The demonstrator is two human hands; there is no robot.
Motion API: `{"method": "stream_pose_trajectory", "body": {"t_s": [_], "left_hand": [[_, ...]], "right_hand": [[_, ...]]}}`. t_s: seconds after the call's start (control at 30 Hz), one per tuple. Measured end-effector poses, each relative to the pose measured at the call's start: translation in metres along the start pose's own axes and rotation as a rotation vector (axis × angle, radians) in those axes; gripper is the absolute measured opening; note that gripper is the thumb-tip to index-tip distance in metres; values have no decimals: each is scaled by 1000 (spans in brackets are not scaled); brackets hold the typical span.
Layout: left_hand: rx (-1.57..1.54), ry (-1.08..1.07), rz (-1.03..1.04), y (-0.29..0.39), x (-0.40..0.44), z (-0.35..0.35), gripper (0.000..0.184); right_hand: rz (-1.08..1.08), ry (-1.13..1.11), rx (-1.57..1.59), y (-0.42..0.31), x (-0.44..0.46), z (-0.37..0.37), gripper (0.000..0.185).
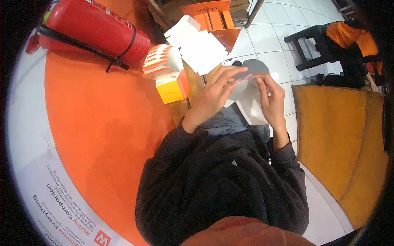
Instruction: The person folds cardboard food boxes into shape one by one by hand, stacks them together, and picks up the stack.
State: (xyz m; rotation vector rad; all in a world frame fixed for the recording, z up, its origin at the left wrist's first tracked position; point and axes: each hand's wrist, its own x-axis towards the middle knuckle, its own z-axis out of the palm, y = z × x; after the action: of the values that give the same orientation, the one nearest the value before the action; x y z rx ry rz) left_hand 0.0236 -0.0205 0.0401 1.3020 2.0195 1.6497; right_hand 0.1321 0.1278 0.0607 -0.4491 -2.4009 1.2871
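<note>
A thin pink strip [242,79] is held up between two bare hands above the lap of a seated person in a dark sweatshirt [221,172] and blue jeans [225,120]. The strip's upper end is pinched between the thumb and forefinger of the right hand [272,97], while its lower end is met by the left hand [212,95], whose fingers are stretched out and kept close together; whether it is also gripped by the left thumb cannot be told. Just below the hands, a white open box [255,112] is seen at the lap, with a grey rounded shape [257,65] partly covered by the fingers beyond it. To the left of the hands, a yellow-and-orange carton [170,91] is set at the edge of an orange surface [102,123], with scallop-edged orange-and-white pieces [160,59] stacked at its top. White card sheets [201,50] are spread just beyond, near an orange printed box [211,18]. A red fire extinguisher [98,30] is seen at upper left, and a banner [61,205] printed with the words "Worthy Companion" at lower left. On the right, a yellow-brown panel [336,135] is shown near a black stool [305,45] and an orange cloth [353,37], above white floor tiles [271,39].
</note>
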Motion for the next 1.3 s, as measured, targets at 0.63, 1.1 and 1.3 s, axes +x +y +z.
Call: {"method": "stream_pose_trajectory", "body": {"t_s": [0.63,1.1,1.3], "left_hand": [[31,58,207,-12,-36,3,25],[-113,102,97,-19,-41,11,24],[-107,113,99,-19,-41,10,20]], "right_hand": [[-573,-101,-239,14,-12,7,25],[-119,-155,92,2,-13,10,10],[-206,-116,13,-1,-17,12,10]]}}
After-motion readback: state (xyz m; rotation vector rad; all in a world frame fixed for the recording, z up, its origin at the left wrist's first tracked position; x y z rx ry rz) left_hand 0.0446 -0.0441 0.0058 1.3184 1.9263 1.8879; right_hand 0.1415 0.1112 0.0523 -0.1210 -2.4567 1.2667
